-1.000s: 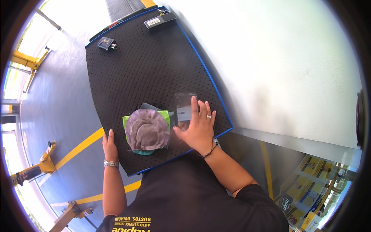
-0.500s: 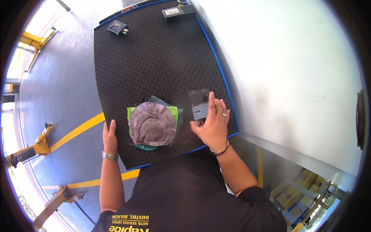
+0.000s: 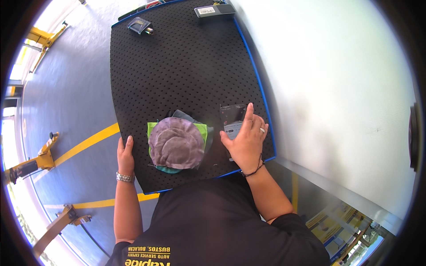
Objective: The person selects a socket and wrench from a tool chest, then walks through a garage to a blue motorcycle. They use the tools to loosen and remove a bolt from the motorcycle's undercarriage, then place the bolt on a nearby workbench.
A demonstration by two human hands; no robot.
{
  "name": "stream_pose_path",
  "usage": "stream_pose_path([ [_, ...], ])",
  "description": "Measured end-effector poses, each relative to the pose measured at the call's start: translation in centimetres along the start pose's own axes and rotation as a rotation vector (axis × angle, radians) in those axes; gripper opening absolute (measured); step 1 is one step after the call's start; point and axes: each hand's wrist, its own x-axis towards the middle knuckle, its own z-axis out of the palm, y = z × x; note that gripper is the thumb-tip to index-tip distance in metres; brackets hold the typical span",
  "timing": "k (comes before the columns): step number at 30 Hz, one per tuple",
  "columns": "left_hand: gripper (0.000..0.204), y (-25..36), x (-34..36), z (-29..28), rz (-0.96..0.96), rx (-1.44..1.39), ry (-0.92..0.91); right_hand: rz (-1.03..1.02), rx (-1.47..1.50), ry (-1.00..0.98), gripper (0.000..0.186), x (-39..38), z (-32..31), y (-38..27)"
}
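Note:
My right hand (image 3: 245,141) lies over the lower part of a smartphone (image 3: 230,116) with a lit screen. Its index finger is stretched out along the phone's right side, and the thumb reaches across to the left. The phone rests on a black dimpled mat (image 3: 177,71). At the mat's left edge, my left hand (image 3: 126,156) grips the table edge, thumb up; most of its fingers are hidden. Between my hands sits a stack of round cloth pieces (image 3: 176,142), greyish purple on top, with green, teal and grey cloth showing beneath.
A black clear-fronted case (image 3: 140,25) lies at the mat's far left, and a dark box with a white label (image 3: 214,11) at the far right. A white wall-like surface (image 3: 328,88) borders the right side. Yellow lift arms (image 3: 37,164) stand on the left.
My right hand has slid slightly down and right over the phone, and the screen picture has shifted. The view has tilted a little. My left hand stays at the edge.

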Motion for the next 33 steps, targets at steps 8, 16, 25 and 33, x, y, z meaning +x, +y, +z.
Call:
stream_pose_path([
  [8, 0.04, -0.5, 0.3, -0.3, -0.002, 0.0, -0.003, 0.025, 0.001, -0.033, 0.104, 0.0, 0.1, -0.1],
  [16, 0.04, -0.8, 0.5, -0.5, 0.019, 0.0, 0.01, -0.021, 0.052, 0.029, 0.103, 0.1, -0.3, 1.4],
  [25, 0.042, -0.6, 0.4, -0.4, -0.012, -0.033, -0.006, -0.02, 0.057, 0.028, 0.102, 0.2, -0.3, 1.7],
  [33, 0.048, 0.1, 0.1, 0.2, -0.059, -0.044, 0.007, -0.024, 0.067, 0.025, 0.102, 0.2, -0.4, 1.9],
])
